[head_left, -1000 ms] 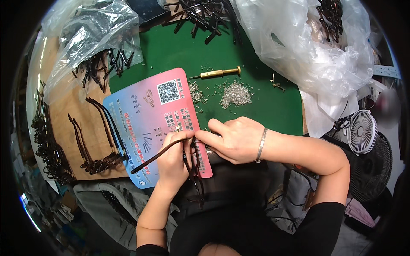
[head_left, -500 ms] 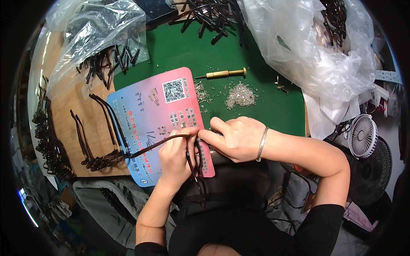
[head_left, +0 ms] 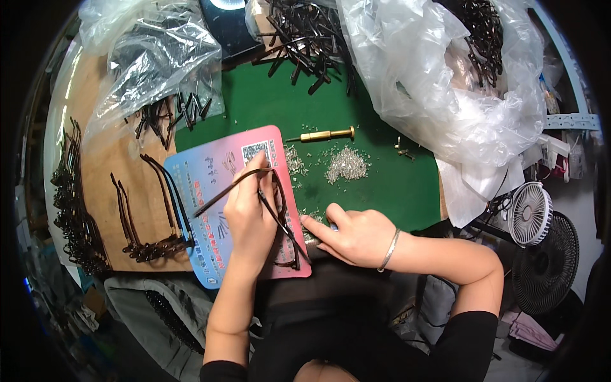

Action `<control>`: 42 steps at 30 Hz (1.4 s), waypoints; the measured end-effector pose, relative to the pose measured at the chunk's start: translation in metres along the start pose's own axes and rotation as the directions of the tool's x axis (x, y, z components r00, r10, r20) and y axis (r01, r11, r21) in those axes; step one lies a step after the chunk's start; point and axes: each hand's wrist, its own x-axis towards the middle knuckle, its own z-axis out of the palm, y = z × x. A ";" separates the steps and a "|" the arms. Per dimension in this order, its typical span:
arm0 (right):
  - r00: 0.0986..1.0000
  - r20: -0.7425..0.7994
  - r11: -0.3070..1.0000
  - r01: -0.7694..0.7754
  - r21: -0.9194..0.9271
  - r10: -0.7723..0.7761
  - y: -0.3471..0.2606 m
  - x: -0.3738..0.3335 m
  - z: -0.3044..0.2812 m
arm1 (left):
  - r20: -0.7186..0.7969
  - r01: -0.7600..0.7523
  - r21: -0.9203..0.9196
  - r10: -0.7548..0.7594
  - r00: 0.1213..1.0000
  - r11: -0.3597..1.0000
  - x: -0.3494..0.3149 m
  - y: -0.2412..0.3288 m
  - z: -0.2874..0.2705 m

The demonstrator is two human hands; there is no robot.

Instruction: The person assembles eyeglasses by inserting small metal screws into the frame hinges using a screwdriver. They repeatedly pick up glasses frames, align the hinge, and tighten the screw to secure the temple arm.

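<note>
Head view: left fingers (head_left: 256, 160) clamped on glasses (head_left: 279, 219); right fingers (head_left: 316, 226), hold unclear; brass screwdriver (head_left: 326, 135) beside silvery pile (head_left: 347, 165)

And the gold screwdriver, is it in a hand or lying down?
Lying down: the gold screwdriver lies flat on the green mat, apart from the left hand, which holds a dark eyeglass frame, and the right hand.

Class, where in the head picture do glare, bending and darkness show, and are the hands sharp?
Head view: glints streak the clear plastic bag at upper left; head view: the left edge of the wooden table bows, and corners go black; head view: left hand and right hand look fairly sharp.
</note>
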 end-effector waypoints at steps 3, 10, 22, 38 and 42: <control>0.996 -0.003 0.992 -0.083 0.096 0.084 0.005 -0.006 -0.004 | -0.040 0.167 -0.173 -0.176 0.983 0.971 -0.017 0.011 -0.023; 0.974 0.012 0.951 -0.225 0.214 0.228 0.015 -0.014 -0.013 | 0.321 0.358 -0.088 -0.314 0.894 0.930 -0.042 -0.008 -0.062; 0.976 -0.127 0.983 -0.180 -0.036 0.175 0.005 -0.014 0.007 | 0.231 -0.048 -0.038 0.055 0.971 0.998 -0.063 0.011 -0.070; 0.960 -0.175 0.970 -0.234 -0.068 0.220 0.002 -0.012 0.011 | 0.263 -0.321 -0.001 0.310 0.914 0.947 -0.083 0.014 -0.040; 0.967 -0.181 0.969 -0.208 -0.135 0.182 0.001 -0.011 0.017 | 0.184 -0.230 0.009 0.224 0.957 0.973 -0.086 0.017 -0.034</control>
